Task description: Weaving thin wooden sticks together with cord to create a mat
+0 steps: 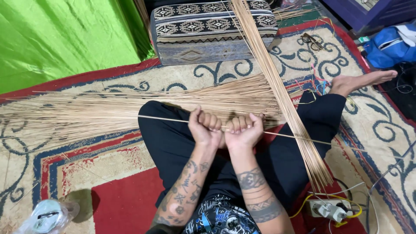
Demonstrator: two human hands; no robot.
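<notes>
My left hand [205, 128] and my right hand [244, 130] are clenched side by side above my lap, knuckles touching. Both grip one thin pale stick [167, 118] that runs level from far left, through both fists, and out to the right over my knee. Behind the hands a large fan of the same thin sticks [130, 108] lies spread on the carpet. A tighter bundle of sticks [281, 95] slants from the cushion down across my right leg. I sit cross-legged in black trousers, one bare foot [362, 81] out to the right.
A patterned cushion [212, 28] stands at the back, a green cloth [65, 34] at back left. Scissors [313, 41] and coloured strands lie on the carpet at right. A power strip with plugs [331, 210] sits by my right knee; a plastic bottle [45, 216] at bottom left; blue bag [388, 45].
</notes>
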